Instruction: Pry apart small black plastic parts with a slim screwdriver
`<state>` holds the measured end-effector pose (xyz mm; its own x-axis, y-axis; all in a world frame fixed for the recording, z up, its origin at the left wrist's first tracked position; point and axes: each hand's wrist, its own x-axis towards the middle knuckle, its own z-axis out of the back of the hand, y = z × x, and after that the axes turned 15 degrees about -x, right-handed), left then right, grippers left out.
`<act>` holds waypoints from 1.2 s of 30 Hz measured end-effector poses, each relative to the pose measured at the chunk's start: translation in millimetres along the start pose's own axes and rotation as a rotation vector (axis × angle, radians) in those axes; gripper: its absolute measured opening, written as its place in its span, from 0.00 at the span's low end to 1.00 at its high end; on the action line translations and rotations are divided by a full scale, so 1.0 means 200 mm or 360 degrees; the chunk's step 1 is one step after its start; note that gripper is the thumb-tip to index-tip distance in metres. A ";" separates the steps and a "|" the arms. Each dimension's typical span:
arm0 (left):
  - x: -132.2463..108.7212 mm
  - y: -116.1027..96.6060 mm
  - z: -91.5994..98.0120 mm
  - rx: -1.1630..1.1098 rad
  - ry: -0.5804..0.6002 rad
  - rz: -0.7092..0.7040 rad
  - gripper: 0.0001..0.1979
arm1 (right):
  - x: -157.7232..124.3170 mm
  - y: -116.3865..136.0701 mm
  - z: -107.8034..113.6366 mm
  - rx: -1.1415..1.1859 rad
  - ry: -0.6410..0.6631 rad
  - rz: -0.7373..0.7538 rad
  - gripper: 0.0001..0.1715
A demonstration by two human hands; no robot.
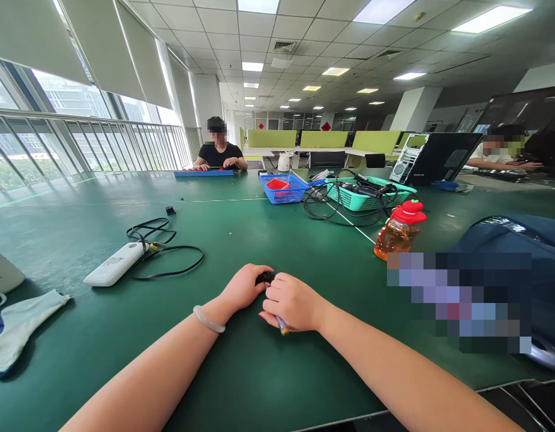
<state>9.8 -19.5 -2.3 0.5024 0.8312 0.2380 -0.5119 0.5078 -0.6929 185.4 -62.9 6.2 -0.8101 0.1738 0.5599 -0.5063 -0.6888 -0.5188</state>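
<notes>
Over the green table (232,372), my left hand (244,287) is closed around a small black part (265,278), mostly covered by the fingers, so its kind cannot be told. A pale bangle (209,320) circles the left wrist. My right hand (295,302) grips what looks like a screwdriver (282,325). Its purplish handle with a yellowish end sticks out below the fist, pointing toward me. A thin bit of its shaft shows near the black part. Both hands are close together, and the fingers hide where tool and part meet.
Left of my hands lie a white power bank (116,264) with a black cable (169,273) and a pale cloth item (23,333). Ahead stand a blue basket (284,195) and a green basket (349,200) of cables. A red-capped bottle (398,237) stands right. Two people sit farther off.
</notes>
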 end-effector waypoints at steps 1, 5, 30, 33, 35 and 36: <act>0.00 0.00 0.00 -0.0011 -0.0009 -0.0018 0.18 | 0.00 0.00 0.00 0.0006 0.0008 0.0014 0.16; 0.00 0.01 -0.01 -0.0070 -0.0035 -0.0095 0.17 | -0.01 -0.01 -0.01 0.0055 -0.0015 -0.0069 0.16; -0.01 0.02 -0.01 -0.0023 -0.0051 0.0036 0.25 | -0.06 -0.08 -0.01 0.0522 -0.0294 -0.0914 0.16; -0.01 0.02 -0.01 -0.0008 -0.0042 0.0067 0.28 | -0.07 -0.08 -0.02 0.0716 -0.0253 -0.1228 0.19; -0.01 0.02 -0.01 0.0007 -0.0037 0.0083 0.30 | -0.07 -0.09 -0.02 0.0859 -0.0232 -0.1444 0.22; -0.01 0.01 -0.01 0.0013 -0.0036 0.0093 0.30 | -0.07 -0.10 -0.02 0.0940 -0.0232 -0.1545 0.24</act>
<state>8.7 -19.5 -5.8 0.4553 0.8645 0.2128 -0.5457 0.4598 -0.7006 205.6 -48.7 5.4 -0.0918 0.7563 0.6477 -0.6504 -0.5381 0.5361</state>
